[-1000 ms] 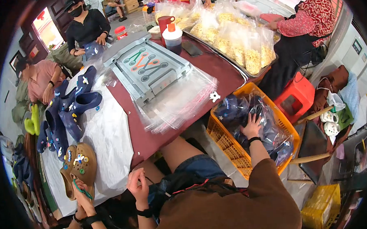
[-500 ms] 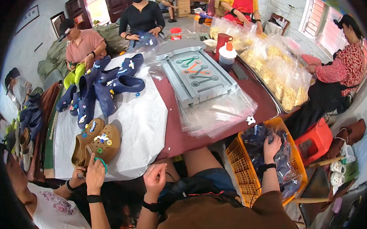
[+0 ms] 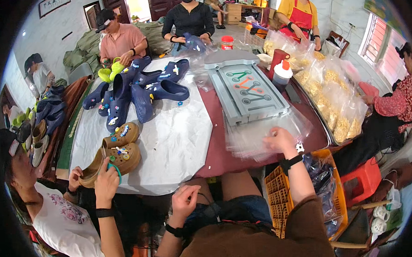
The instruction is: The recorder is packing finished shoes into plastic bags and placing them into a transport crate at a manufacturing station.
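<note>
My right hand (image 3: 280,141) hovers over the near right part of a stack of clear plastic bags (image 3: 243,143), fingers bent and a little apart, with nothing visible in it. Whether its fingertips touch the bags I cannot tell. My left hand (image 3: 185,201) hangs before the table edge near my lap, fingers curled in and nothing seen in them. The bags lie partly under a grey plastic board (image 3: 232,95) with green, orange and dark grooves. Beside my right forearm stands an orange crate (image 3: 278,199) holding dark blue items in clear bags (image 3: 325,174).
At left a co-worker's hands (image 3: 107,181) hold teal-handled scissors and a brown clog (image 3: 129,161). Navy clogs (image 3: 142,101) lie on white sheeting (image 3: 179,143). A white-and-red bottle (image 3: 282,74), filled bags (image 3: 335,95) and a red stool (image 3: 362,181) are to the right. Other people work around the table.
My right hand has left the crate and moved up and left to the plastic bags. My left hand stays curled near my lap. The view has shifted; the co-worker's scissors stay at the brown clog.
</note>
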Demonstrator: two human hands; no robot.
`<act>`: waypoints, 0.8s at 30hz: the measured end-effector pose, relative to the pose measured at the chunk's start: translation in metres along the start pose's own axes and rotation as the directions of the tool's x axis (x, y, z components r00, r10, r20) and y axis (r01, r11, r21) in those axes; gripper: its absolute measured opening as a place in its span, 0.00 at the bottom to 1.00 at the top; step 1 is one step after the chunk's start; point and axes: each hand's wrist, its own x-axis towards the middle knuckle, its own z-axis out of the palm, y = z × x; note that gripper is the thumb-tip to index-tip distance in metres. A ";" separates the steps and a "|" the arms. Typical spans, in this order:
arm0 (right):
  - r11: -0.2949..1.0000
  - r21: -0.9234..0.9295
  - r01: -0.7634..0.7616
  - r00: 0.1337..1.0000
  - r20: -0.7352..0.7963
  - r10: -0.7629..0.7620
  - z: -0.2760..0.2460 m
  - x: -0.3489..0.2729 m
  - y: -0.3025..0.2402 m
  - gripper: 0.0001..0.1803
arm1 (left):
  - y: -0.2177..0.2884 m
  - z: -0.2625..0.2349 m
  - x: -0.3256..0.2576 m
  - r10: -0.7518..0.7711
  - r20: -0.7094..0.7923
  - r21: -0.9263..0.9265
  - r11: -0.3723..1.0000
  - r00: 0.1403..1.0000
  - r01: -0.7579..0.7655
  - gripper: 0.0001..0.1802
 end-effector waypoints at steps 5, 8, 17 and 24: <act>0.948 -0.245 0.203 0.926 -0.268 -0.267 0.029 -0.009 -0.001 0.33 | -0.002 -0.001 0.000 0.077 -0.027 0.023 0.997 0.997 -0.076 0.05; 0.979 -0.092 0.184 0.948 -0.248 -0.201 0.029 -0.007 0.000 0.29 | 0.000 0.002 0.000 0.089 -0.029 -0.004 0.996 0.996 -0.089 0.05; 0.922 -0.142 0.359 0.800 -0.462 -0.383 0.032 -0.005 -0.003 0.10 | -0.003 0.000 0.000 0.048 -0.018 0.011 0.999 0.999 -0.048 0.05; 0.827 -0.329 0.455 0.635 -0.531 -0.561 0.026 -0.023 -0.041 0.06 | -0.001 0.000 -0.001 0.008 -0.010 -0.001 1.000 1.000 -0.008 0.06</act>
